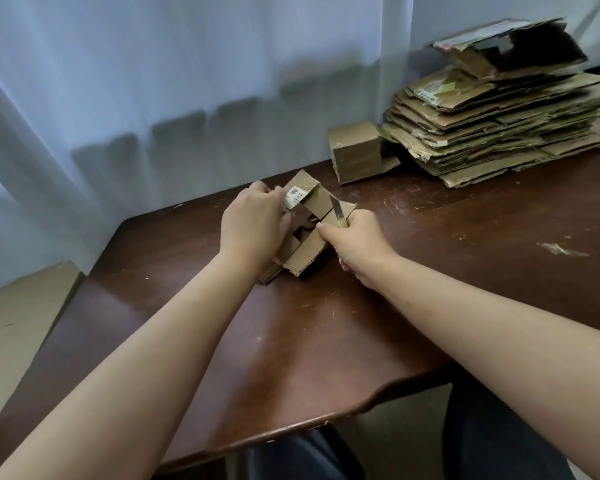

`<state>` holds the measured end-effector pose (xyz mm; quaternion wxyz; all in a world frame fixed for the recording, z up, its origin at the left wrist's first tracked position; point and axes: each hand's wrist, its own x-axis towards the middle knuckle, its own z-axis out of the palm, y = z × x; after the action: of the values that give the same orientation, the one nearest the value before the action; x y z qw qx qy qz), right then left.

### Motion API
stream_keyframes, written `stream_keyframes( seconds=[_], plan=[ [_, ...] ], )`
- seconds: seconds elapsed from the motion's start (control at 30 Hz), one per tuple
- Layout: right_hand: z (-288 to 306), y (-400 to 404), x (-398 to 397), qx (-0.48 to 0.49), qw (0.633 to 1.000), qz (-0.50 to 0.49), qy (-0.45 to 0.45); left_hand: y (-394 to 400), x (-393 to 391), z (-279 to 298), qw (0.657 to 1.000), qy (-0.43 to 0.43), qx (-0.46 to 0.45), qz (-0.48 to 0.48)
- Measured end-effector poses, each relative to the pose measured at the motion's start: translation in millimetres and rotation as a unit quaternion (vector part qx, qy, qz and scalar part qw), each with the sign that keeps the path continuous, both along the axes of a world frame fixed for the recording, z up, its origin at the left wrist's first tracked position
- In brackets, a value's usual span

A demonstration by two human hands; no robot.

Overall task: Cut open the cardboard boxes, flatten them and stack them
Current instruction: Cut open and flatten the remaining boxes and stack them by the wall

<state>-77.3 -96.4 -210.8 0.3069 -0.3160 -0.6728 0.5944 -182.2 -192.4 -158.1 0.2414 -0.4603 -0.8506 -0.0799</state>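
Forearms reach over the near bench [312,341] edge. Left hand [253,220] grips the labelled flap of a small cut-open box [309,237] lying mid-bench; right hand [355,242] is closed round a knife [338,213], blade up, and seems to pinch a panel too. Step in hand: likely flattening. Next: press panels flat without the blade catching fingers, then carry to the stack [499,123] far right. Uncut box [355,152] waits beside it. Hidden: left fingertips, knife handle, remaining seams.
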Motion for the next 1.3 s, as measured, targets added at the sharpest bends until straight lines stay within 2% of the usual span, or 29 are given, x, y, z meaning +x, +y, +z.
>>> stream_keyframes(
  seconds=[0.03, 0.13, 0.27, 0.37, 0.43, 0.53, 0.63, 0.7, 0.77, 0.87, 0.93, 1.0, 1.17, 1.23, 1.3],
  plan=[
    [-2.7, 3.8, 0.7, -0.015, 1.0, -0.009, -0.013, -1.2, -0.3, 1.5, 0.999, -0.002, 0.025, -0.038],
    [-9.9, 13.3, -0.5, -0.059, 0.996, -0.03, -0.058, -1.6, 0.6, 15.1, 0.981, -0.103, 0.116, -0.117],
    [-2.2, 12.9, 1.7, -0.043, 0.992, -0.061, -0.104, 2.4, 1.0, 18.2, 0.982, -0.125, 0.095, -0.109],
    [12.0, 17.0, 16.3, 0.12, 0.96, -0.126, -0.222, 3.1, 6.8, 14.8, 0.972, -0.153, 0.126, -0.124],
    [18.9, 18.6, 20.9, 0.211, 0.936, -0.129, -0.25, 4.0, 10.9, 13.2, 0.965, -0.172, 0.145, -0.132],
    [20.9, 18.1, 19.6, 0.273, 0.919, -0.107, -0.264, 3.7, 16.7, 8.5, 0.96, -0.17, 0.172, -0.139],
    [16.6, 18.0, 23.5, 0.296, 0.922, -0.073, -0.238, -2.4, 15.7, -1.4, 0.964, -0.094, 0.212, -0.131],
    [13.0, 22.8, 28.3, 0.266, 0.943, -0.067, -0.188, -6.2, 11.5, -8.6, 0.974, -0.008, 0.204, -0.095],
    [10.4, 29.5, 30.7, 0.222, 0.965, -0.054, -0.132, -6.9, 7.3, -15.6, 0.985, 0.019, 0.163, -0.048],
    [9.5, 35.4, 31.6, 0.184, 0.979, -0.041, -0.076, -4.2, 11.5, -25.1, 0.993, -0.023, 0.112, 0.012],
    [8.4, 34.9, 31.8, 0.139, 0.989, -0.025, -0.051, -0.7, 15.2, -33.2, 0.989, -0.08, 0.123, 0.034],
    [5.9, 35.0, 31.9, 0.094, 0.995, -0.016, -0.03, 0.4, 17.4, -39.2, 0.977, -0.134, 0.168, -0.002],
    [3.1, 43.2, 35.5, 0.003, 0.998, -0.069, -0.009, -14.8, 9.5, -49.0, 0.939, -0.192, 0.192, -0.214],
    [2.3, 45.5, 36.5, -0.038, 0.997, -0.07, 0.006, -22.7, 3.1, -51.3, 0.919, -0.244, 0.181, -0.252],
    [4.8, 47.4, 38.0, -0.087, 0.992, -0.085, 0.041, -27.2, -1.7, -54.9, 0.924, -0.258, 0.126, -0.253]
  ],
)
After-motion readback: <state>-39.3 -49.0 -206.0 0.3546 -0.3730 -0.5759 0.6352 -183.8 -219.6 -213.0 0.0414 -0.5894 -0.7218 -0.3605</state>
